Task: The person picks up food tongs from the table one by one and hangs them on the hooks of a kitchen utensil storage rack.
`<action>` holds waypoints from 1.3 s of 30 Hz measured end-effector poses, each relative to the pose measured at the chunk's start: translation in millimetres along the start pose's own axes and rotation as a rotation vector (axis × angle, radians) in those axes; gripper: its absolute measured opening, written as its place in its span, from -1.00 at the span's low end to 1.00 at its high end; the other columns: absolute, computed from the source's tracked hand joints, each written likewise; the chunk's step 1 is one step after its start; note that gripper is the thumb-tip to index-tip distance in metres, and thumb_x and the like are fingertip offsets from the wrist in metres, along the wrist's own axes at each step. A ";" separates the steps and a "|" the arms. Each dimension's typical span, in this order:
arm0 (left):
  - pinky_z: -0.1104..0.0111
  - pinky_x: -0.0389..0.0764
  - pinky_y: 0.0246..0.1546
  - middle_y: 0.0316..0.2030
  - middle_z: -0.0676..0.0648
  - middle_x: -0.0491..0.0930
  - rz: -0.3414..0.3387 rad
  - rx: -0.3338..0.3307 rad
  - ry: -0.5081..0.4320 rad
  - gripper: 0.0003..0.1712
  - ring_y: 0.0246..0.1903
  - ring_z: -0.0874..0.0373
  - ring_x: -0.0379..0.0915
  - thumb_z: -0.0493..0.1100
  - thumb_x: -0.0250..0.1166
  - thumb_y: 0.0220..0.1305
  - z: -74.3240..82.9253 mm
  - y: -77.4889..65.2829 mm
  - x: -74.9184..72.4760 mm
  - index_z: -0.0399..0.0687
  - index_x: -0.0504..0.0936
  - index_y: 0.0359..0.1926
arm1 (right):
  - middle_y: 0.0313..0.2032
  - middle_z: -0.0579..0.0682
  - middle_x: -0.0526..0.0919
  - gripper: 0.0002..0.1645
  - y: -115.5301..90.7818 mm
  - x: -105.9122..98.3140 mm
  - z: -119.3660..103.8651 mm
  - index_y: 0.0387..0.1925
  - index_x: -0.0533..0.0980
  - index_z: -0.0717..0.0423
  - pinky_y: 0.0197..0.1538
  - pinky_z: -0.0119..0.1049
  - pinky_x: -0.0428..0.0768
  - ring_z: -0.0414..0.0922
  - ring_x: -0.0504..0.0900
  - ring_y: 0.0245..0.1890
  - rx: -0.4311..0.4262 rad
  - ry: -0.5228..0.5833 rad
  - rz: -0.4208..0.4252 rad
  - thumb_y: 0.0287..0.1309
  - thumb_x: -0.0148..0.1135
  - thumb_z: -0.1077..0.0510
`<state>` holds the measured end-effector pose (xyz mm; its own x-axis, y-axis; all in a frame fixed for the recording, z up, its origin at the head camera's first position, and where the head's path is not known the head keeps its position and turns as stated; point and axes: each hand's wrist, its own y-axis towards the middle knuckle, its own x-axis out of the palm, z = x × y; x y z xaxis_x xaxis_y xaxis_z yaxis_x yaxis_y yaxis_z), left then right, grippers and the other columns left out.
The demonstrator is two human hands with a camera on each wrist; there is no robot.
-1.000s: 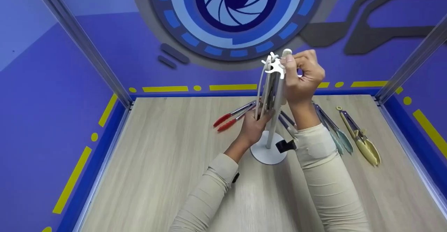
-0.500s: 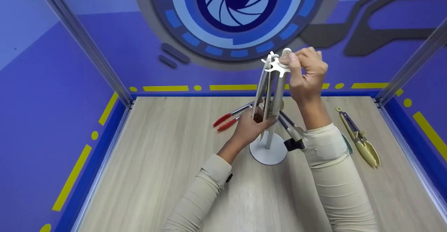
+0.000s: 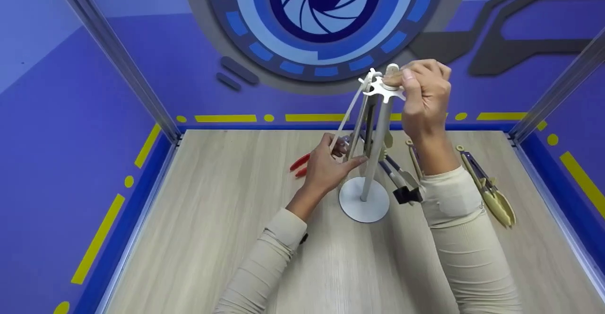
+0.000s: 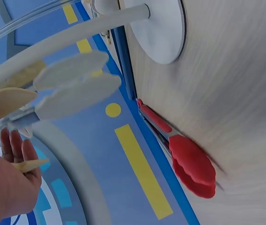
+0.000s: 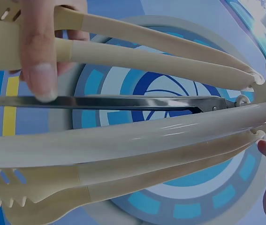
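Note:
A stand with a white hooked top [image 3: 378, 87], a pale pole [image 3: 375, 148] and a round base [image 3: 364, 205] stands upright. My right hand [image 3: 427, 91] pinches its top, thumb uppermost. My left hand [image 3: 326, 167] has its fingers curled round a long cream kitchen utensil [image 3: 346, 120] that hangs slanted from the stand; its head is partly hidden behind the hand. A second cream utensil [image 5: 161, 61] runs close by. In the right wrist view, my left thumb reaches to steel tongs [image 5: 156, 102] hanging beside the pole. A cream pasta server [image 5: 39, 180] hangs on the other side.
Red-tipped tongs [image 4: 189, 159] lie behind my left hand, partly covered in the head view. Yellow tongs [image 3: 489, 186] lie at the right. Grey-handled tongs [image 3: 394, 172] lie behind the stand, close to my right sleeve. Blue panels wall in the wooden table [image 3: 227, 210].
My left hand has moved left from the pole, swinging the cream utensil outward. My right hand has shifted slightly right on the stand's top. The teal tongs are now hidden by my right arm.

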<state>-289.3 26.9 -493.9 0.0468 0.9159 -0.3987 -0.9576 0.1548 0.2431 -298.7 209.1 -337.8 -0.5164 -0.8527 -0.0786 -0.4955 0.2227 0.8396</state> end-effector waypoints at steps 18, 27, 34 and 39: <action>0.13 0.67 0.32 0.01 -0.02 0.64 -0.030 -0.028 -0.003 -0.17 0.17 0.11 0.65 0.30 0.64 0.06 -16.2 1.8 -9.4 0.14 0.44 0.21 | -0.28 0.22 0.85 -0.44 0.0 -9.2 2.3 -0.39 0.82 0.20 0.22 -0.32 0.14 -0.47 0.47 -0.19 0.065 -0.067 -0.135 0.43 -0.07 0.11; 0.07 0.61 0.36 0.21 -0.02 0.59 -0.069 -0.038 0.063 0.00 0.25 0.08 0.54 0.36 0.60 0.07 -26.1 -1.4 -15.3 0.07 0.40 0.39 | -0.31 0.23 0.83 -0.50 2.6 -13.4 -0.1 -0.38 0.84 0.18 0.16 -0.34 0.09 -0.46 0.43 -0.23 0.057 -0.068 -0.146 0.41 0.00 0.14; 0.05 0.58 0.39 0.31 -0.09 0.51 -0.056 -0.026 0.051 0.08 0.35 -0.02 0.47 0.32 0.60 0.12 -45.8 -6.8 -19.6 0.05 0.29 0.50 | -0.33 0.20 0.82 -0.62 4.6 -11.7 1.3 -0.46 0.83 0.18 0.16 -0.31 0.08 -0.45 0.41 -0.25 0.010 -0.056 -0.140 0.34 0.19 0.16; -0.01 0.53 0.42 0.36 -0.12 0.48 -0.052 -0.098 0.041 0.12 0.39 -0.08 0.44 0.29 0.62 0.11 -63.0 -8.9 -25.4 0.04 0.24 0.53 | -0.31 0.16 0.83 -0.69 3.0 -11.6 3.5 -0.43 0.84 0.14 0.17 -0.29 0.07 -0.45 0.42 -0.21 -0.026 -0.061 -0.135 0.28 0.28 0.11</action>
<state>-300.0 -21.1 -541.6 0.0872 0.8913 -0.4450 -0.9775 0.1627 0.1345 -296.7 221.3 -336.2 -0.4880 -0.8437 -0.2237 -0.5459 0.0950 0.8324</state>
